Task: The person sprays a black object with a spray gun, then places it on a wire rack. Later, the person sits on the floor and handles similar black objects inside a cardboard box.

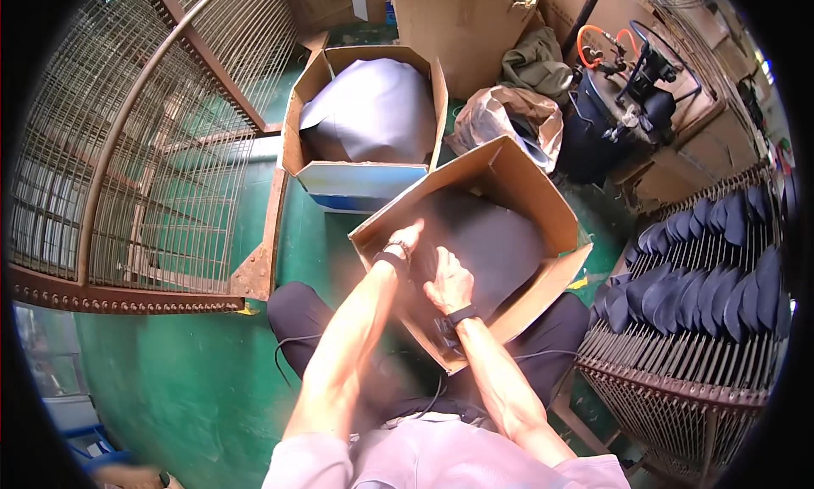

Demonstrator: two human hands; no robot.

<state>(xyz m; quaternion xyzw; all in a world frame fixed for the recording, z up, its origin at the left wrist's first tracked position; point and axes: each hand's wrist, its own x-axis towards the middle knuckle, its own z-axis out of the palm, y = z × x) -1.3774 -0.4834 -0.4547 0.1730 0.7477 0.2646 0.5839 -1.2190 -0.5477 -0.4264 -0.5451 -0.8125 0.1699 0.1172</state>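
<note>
A cardboard box with raised flaps stands tilted between my knees. Inside it lies a dark, smooth, flexible sheet, bulging in a curve. My left hand is at the sheet's left side, close to the box wall, its fingers closed on the sheet; glare blurs the fingertips. Just right of it, my right hand has curled fingers closed on the same sheet, knuckles up. What lies under the sheet is hidden. A second open box beyond holds a similar shiny dark sheet.
Wire racks stand at the left. At the right, another rack carries several dark curved pieces. A crumpled paper bag and a dark tank with orange hoses stand behind the box. The floor is green.
</note>
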